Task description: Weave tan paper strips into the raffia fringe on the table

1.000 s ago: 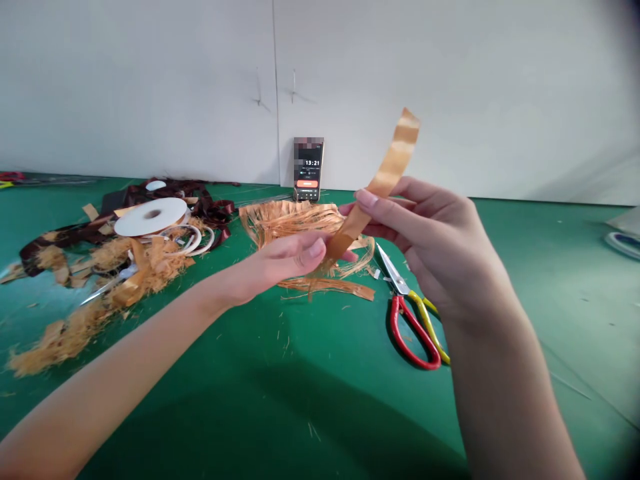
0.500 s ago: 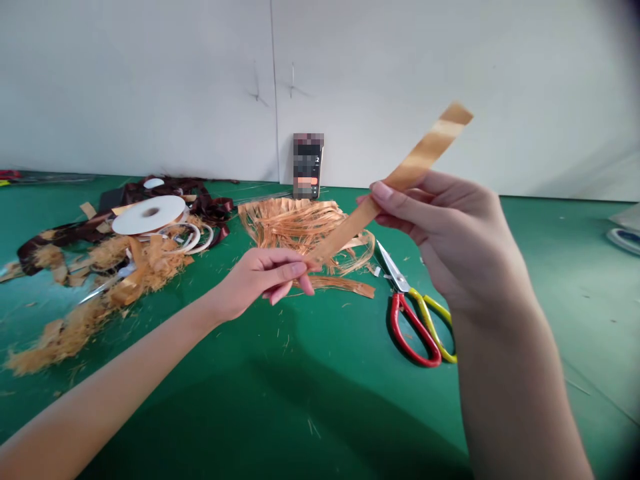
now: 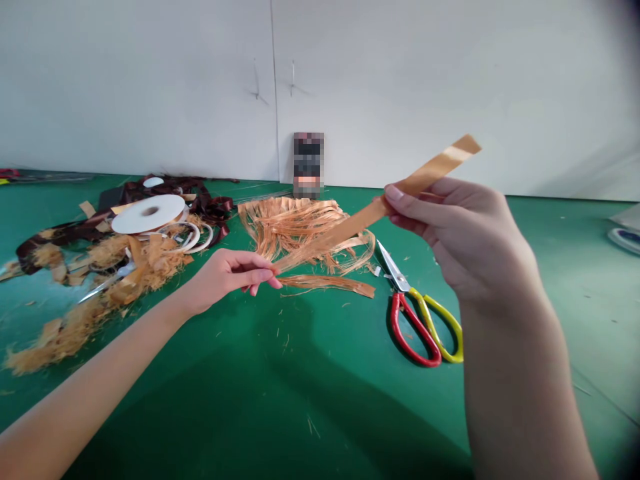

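A tan satin ribbon (image 3: 363,219) stretches slantwise between my two hands, above the table. My right hand (image 3: 445,227) pinches it between thumb and fingers, and its cut end sticks up past them. At the lower end, which is frayed into loose threads, my left hand (image 3: 235,277) is closed with thumb and fingertips together. Behind the ribbon lies a heap of frayed tan ribbon pieces (image 3: 280,223). Another frayed strip (image 3: 345,285) rests in front of that heap. Scissors (image 3: 407,300) with one red and one yellow handle lie below my right hand, blades partly apart.
To the left are a white spool (image 3: 149,215), dark brown ribbon (image 3: 60,233) and a pile of tan scraps and fluff (image 3: 65,333). A phone (image 3: 309,165) leans against the white wall (image 3: 400,67). Loose threads are scattered over the green table (image 3: 240,400).
My left hand has slid left and slightly down, drawing out long threads at the ribbon's lower end. My right hand has shifted a little right, and the ribbon's upper end has dipped.
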